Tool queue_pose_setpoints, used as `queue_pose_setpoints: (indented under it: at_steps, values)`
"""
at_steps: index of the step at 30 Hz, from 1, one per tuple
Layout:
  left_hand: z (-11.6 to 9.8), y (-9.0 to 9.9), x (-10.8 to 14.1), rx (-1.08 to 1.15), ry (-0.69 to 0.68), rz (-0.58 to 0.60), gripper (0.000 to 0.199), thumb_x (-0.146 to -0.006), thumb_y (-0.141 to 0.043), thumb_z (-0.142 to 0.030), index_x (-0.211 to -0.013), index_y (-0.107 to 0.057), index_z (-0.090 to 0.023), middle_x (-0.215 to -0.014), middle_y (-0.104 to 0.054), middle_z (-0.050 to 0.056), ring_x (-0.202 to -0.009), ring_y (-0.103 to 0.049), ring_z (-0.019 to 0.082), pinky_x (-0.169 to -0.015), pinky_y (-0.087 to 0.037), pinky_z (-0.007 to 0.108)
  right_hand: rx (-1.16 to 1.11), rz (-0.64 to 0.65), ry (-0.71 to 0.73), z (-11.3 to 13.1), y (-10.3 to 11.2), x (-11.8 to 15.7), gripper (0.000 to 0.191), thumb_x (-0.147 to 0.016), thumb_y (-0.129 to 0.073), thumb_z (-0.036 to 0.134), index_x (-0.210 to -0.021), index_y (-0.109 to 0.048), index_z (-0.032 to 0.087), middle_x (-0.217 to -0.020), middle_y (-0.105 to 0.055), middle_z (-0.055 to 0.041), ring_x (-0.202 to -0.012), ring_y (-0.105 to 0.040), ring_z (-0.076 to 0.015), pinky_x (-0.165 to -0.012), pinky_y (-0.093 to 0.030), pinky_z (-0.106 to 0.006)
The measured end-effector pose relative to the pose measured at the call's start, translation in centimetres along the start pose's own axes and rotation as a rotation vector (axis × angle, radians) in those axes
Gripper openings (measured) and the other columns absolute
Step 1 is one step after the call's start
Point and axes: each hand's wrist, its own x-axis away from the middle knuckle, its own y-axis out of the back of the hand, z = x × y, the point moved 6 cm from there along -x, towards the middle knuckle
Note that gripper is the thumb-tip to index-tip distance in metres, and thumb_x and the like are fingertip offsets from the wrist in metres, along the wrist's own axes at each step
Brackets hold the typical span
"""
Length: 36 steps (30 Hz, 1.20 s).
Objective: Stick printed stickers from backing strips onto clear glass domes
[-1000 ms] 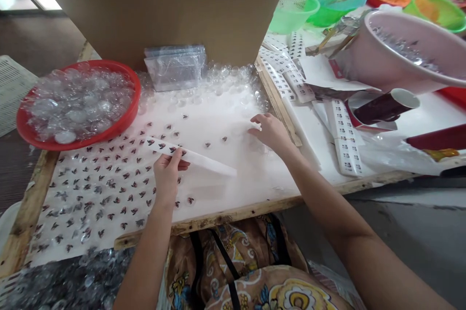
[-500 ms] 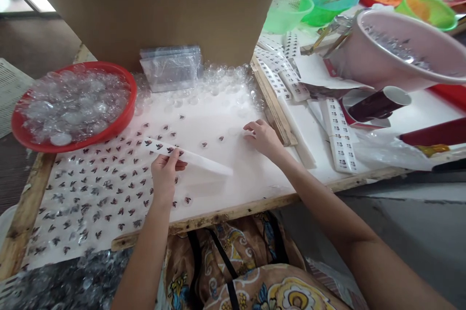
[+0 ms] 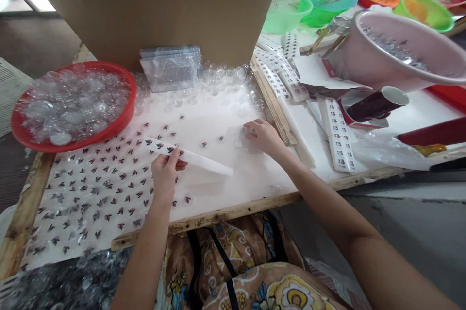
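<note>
In the head view, my left hand (image 3: 165,171) pinches a white sticker strip (image 3: 198,161) between thumb and fingers. Small dark, winged-looking prints (image 3: 160,145) run along the strip's left part, and its bare right end hangs over the white tabletop (image 3: 211,203). Further right, my right hand (image 3: 264,137) is low over the surface with its fingers curved and apart. Clear round pieces (image 3: 238,141) lie by and under its fingertips; whether any is gripped I cannot make out. Many clear rounds with the same print (image 3: 127,198) cover the left of the table.
A red basin (image 3: 133,101) heaped with clear pieces stands at the left. Behind are a cardboard box (image 3: 156,4) and clear plastic packs (image 3: 171,72). On the right lie a wooden strip (image 3: 274,106), sticker sheets (image 3: 338,135), a dark mug (image 3: 378,104) and a pink basin (image 3: 396,67).
Clear round pieces now show around my right fingertips, and that hand has shifted slightly. My left hand and the strip have hardly moved.
</note>
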Motion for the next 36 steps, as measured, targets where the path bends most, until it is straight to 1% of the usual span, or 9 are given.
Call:
queue_pose_setpoints:
  at_steps: [3, 8, 11, 15, 20, 26, 31, 34, 36]
  values:
    - [0.1, 0.0, 0.0, 0.004, 0.004, 0.003, 0.035, -0.067, -0.077, -0.046, -0.073, -0.068, -0.013, -0.054, -0.065, 0.002, -0.051, -0.064, 0.016, -0.052, -0.051, 0.025, 0.073, 0.022, 0.018, 0.3, -0.4, -0.1, 0.028, -0.088, -0.054, 0.017, -0.112, -0.067, 0.015, -0.109, -0.064, -0.0130, -0.105, -0.060, -0.0258, -0.087, -0.046, -0.034]
    - [0.1, 0.0, 0.0, 0.008, -0.004, 0.001, 0.035, -0.067, -0.077, -0.046, -0.071, -0.067, -0.013, -0.053, -0.065, 0.003, -0.051, -0.064, 0.015, -0.051, -0.051, 0.024, 0.105, -0.001, 0.004, 0.8, -0.2, -0.6, 0.029, -0.092, -0.046, 0.018, -0.110, -0.068, 0.013, -0.107, -0.065, -0.0145, -0.099, -0.062, -0.0253, -0.085, -0.045, -0.033]
    - [0.0, -0.1, 0.0, 0.007, -0.005, 0.004, 0.034, -0.068, -0.077, -0.045, -0.072, -0.067, -0.013, -0.054, -0.066, 0.003, -0.051, -0.064, 0.015, -0.051, -0.051, 0.024, 0.046, 0.006, -0.019, 0.8, 0.1, -1.0, 0.029, -0.092, -0.043, 0.018, -0.105, -0.069, 0.015, -0.104, -0.068, -0.0129, -0.095, -0.063, -0.0236, -0.084, -0.045, -0.032]
    - [0.1, 0.0, 0.0, 0.005, 0.000, -0.004, 0.033, -0.067, -0.077, -0.045, -0.070, -0.067, -0.014, -0.053, -0.065, 0.002, -0.050, -0.063, 0.015, -0.051, -0.051, 0.024, -0.094, 0.055, -0.129, 0.0, 0.2, -1.5, 0.030, -0.088, -0.050, 0.017, -0.113, -0.066, 0.016, -0.089, -0.071, -0.0064, -0.084, -0.065, -0.0195, -0.082, -0.047, -0.030]
    - [0.0, 0.0, 0.1, -0.012, 0.002, -0.014, 0.033, -0.068, -0.075, -0.046, -0.070, -0.066, -0.014, -0.053, -0.065, 0.002, -0.050, -0.064, 0.016, -0.052, -0.051, 0.026, -0.021, -0.003, -0.124, -1.1, 1.6, -0.9, 0.021, -0.086, -0.060, 0.023, -0.103, -0.070, 0.017, -0.106, -0.066, -0.0104, -0.076, -0.063, -0.0166, -0.080, -0.048, -0.032]
    - [-0.4, -0.4, 0.1, -0.012, 0.009, -0.008, 0.033, -0.066, -0.076, -0.045, -0.070, -0.065, -0.014, -0.052, -0.064, 0.002, -0.049, -0.063, 0.016, -0.050, -0.051, 0.026, 0.055, 0.187, -0.107, -1.3, 0.6, 0.9, 0.022, -0.078, -0.068, 0.018, -0.100, -0.070, 0.018, -0.096, -0.064, -0.0067, -0.079, -0.063, -0.0169, -0.074, -0.047, -0.028]
    - [-0.3, -0.1, 0.3, -0.011, 0.005, -0.006, 0.033, -0.067, -0.076, -0.045, -0.070, -0.065, -0.014, -0.053, -0.065, 0.002, -0.050, -0.064, 0.016, -0.052, -0.051, 0.025, 0.014, 0.137, -0.096, -0.4, 0.3, 1.1, 0.022, -0.080, -0.066, 0.018, -0.102, -0.069, 0.017, -0.103, -0.064, -0.0086, -0.077, -0.063, -0.0157, -0.076, -0.047, -0.029]
    - [-0.2, 0.0, 0.4, -0.022, -0.001, -0.005, 0.033, -0.068, -0.075, -0.046, -0.069, -0.065, -0.014, -0.053, -0.064, 0.002, -0.051, -0.064, 0.016, -0.053, -0.052, 0.026, -0.035, 0.050, -0.101, 0.4, 1.3, 1.3, 0.020, -0.082, -0.067, 0.021, -0.101, -0.068, 0.018, -0.104, -0.064, -0.0093, -0.078, -0.064, -0.0167, -0.077, -0.048, -0.032]
    - [-0.3, -0.3, 0.4, -0.031, -0.013, 0.011, 0.033, -0.069, -0.075, -0.047, -0.069, -0.066, -0.015, -0.053, -0.064, 0.002, -0.051, -0.064, 0.016, -0.053, -0.051, 0.026, -0.141, 0.008, -0.089, 1.8, 1.7, 1.5, 0.018, -0.082, -0.066, 0.024, -0.099, -0.068, 0.018, -0.102, -0.066, -0.0087, -0.076, -0.064, -0.0161, -0.076, -0.050, -0.032]
